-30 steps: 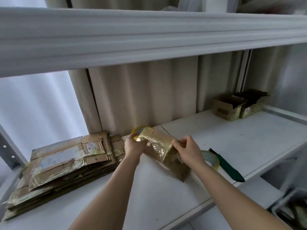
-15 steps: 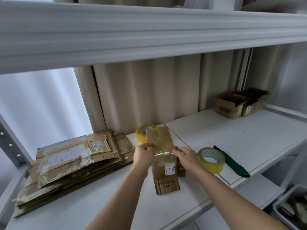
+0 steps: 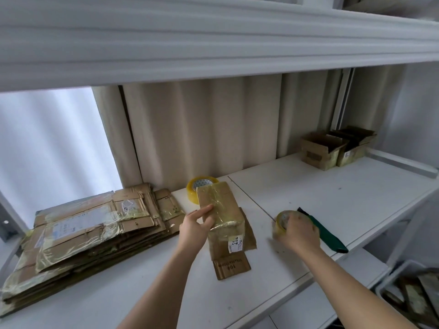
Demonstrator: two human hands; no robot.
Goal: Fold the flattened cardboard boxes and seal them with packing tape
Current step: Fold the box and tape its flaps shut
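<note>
Box (image 3: pixel 222 214) held by left hand (image 3: pixel 196 227), right hand (image 3: pixel 298 231) gripping tape roll (image 3: pixel 282 220)

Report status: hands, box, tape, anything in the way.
Left hand grips the folded cardboard box on the shelf. Right hand grips a yellow tape roll. Green utility knife lies beside right hand; nothing blocking.
</note>
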